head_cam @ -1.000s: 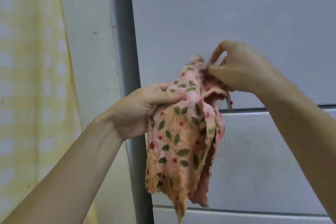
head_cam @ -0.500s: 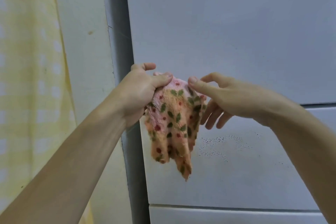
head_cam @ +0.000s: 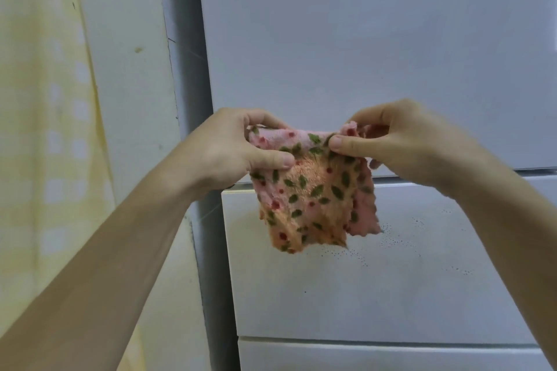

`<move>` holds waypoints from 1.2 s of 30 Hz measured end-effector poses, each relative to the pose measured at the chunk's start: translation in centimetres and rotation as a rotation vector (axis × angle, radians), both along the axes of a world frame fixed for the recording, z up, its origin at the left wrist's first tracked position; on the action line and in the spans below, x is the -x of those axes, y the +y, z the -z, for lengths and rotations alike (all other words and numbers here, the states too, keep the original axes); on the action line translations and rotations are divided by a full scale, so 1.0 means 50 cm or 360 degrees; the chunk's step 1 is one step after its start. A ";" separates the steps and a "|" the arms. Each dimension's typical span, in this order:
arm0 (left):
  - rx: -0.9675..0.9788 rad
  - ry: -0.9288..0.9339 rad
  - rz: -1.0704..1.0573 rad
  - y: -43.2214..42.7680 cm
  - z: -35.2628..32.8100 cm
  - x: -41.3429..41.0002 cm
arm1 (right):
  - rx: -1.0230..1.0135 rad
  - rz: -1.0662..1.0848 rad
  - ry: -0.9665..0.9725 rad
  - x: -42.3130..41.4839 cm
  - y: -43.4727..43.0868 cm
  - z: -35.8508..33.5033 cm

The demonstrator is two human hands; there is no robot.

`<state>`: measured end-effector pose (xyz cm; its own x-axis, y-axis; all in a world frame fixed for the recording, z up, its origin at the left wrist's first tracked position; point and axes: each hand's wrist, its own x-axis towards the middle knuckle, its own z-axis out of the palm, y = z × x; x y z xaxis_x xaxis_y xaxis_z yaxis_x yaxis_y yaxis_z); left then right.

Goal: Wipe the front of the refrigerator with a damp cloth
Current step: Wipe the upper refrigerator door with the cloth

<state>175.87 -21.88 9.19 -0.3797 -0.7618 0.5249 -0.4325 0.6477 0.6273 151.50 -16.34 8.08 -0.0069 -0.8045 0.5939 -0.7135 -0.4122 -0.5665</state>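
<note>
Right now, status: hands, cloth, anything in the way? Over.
Left hand, right hand each pinch top edge of cloth. Cloth hangs spread before refrigerator front, not yet wiping. Nothing seen in the way; dark specks on lower door.

Wall (head_cam: 129, 99) closes in left of the refrigerator (head_cam: 361, 39) front

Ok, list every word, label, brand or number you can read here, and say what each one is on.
None: no readable text anywhere in this view.
refrigerator: plain doors, no badge or label showing; the dark specks on it are marks, not letters.
cloth: green leaves and red dots only.
curtain: pale checks, no writing.
</note>
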 end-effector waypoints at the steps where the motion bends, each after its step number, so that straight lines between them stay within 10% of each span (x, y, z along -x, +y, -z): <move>1: 0.0095 -0.0025 -0.0123 -0.005 0.005 0.004 | 0.0107 0.0172 0.0130 0.001 -0.004 0.005; 6: 0.0368 -0.0118 -0.0414 -0.029 0.029 0.024 | 0.0469 0.0634 0.0310 -0.005 -0.018 0.018; 12: 0.0923 0.0153 -0.0598 -0.073 0.022 0.076 | 0.1193 0.0481 -0.0265 -0.086 -0.091 0.051; 16: 0.1083 0.0288 -0.0600 -0.113 0.022 0.072 | 0.1397 0.0525 0.0159 -0.139 -0.164 0.122; 24: 0.1545 0.0645 -0.0902 -0.188 0.019 -0.015 | 0.1279 0.0920 0.0806 -0.127 -0.248 0.084; 36: 0.1347 0.0297 -0.1263 -0.287 0.002 -0.158 | 0.1495 0.0771 0.0828 -0.259 -0.289 -0.071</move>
